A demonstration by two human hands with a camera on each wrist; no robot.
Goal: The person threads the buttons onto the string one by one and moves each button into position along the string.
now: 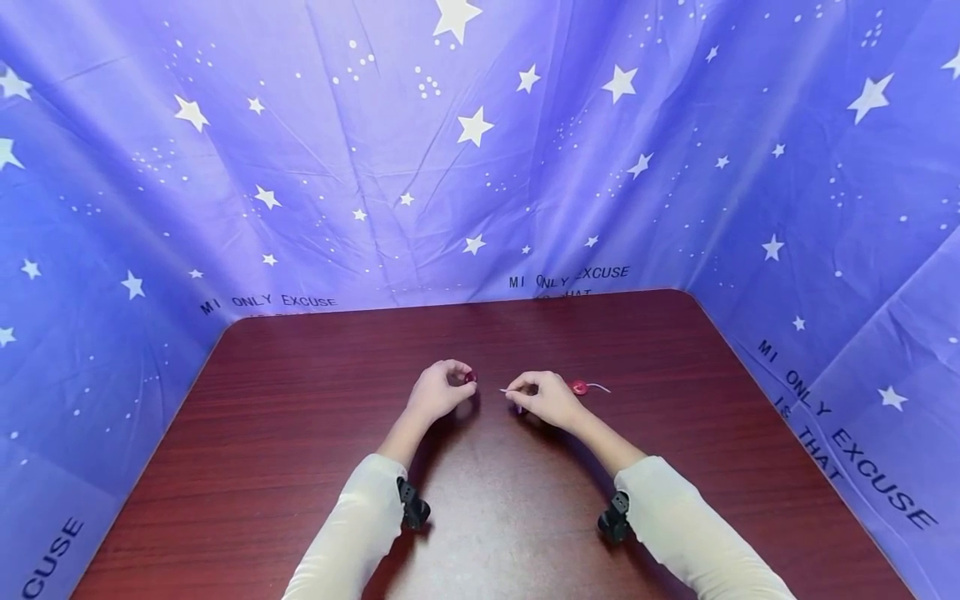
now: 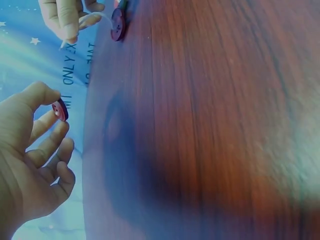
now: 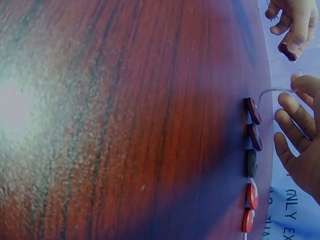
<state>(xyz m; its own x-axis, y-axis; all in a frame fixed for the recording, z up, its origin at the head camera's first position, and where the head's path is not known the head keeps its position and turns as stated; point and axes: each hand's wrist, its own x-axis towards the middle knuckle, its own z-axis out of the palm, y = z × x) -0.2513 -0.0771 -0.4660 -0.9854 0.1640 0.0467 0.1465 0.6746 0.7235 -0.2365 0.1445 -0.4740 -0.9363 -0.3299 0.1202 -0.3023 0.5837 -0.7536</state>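
My left hand (image 1: 435, 393) pinches a dark red button (image 2: 60, 110) between thumb and index finger, above the table. A short way to its right, my right hand (image 1: 551, 402) pinches a pale string (image 3: 274, 90) near its end, and the tip sticks out toward the left hand. In the right wrist view the string runs down to a row of buttons below the right hand: two dark red ones, the nearer a dark red button (image 3: 253, 111), then a blackish button (image 3: 252, 163) and two bright red buttons (image 3: 253, 196). The button and the string tip are apart.
The dark red wood-grain table (image 1: 315, 392) spreads under both hands. Beyond its back edge hangs a blue-purple curtain (image 1: 420, 167) with white stars and lettering. A black wrist camera (image 1: 412, 504) sits on each sleeve. The string's far end (image 1: 600, 387) lies to the right.
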